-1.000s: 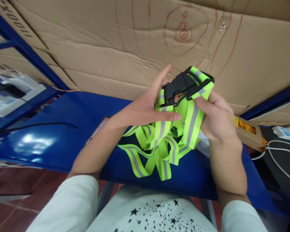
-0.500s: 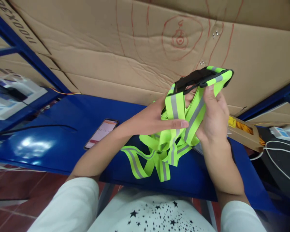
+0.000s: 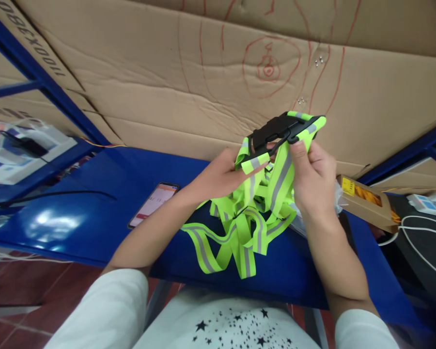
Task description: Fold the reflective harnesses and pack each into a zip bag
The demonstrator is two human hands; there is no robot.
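Observation:
Both hands hold a lime-yellow reflective strap with a grey stripe, raised above the blue table. Its black plastic buckle spans the gap between them, the two halves joined as far as I can see. My left hand grips the strap at the buckle's left end, some fingers hidden behind the webbing. My right hand pinches the strap at the buckle's right end, thumb on the front. Below, the rest of the strap hangs and lies in loose loops on the table.
A lit phone lies on the blue table, left of my forearm. To the right are an open carton with orange contents and white cables. Cardboard with red drawn lines stands behind.
Both hands and the buckle have moved slightly lower and left. My left thumb has come off its stretched position across the strap and now presses the webbing by the buckle.

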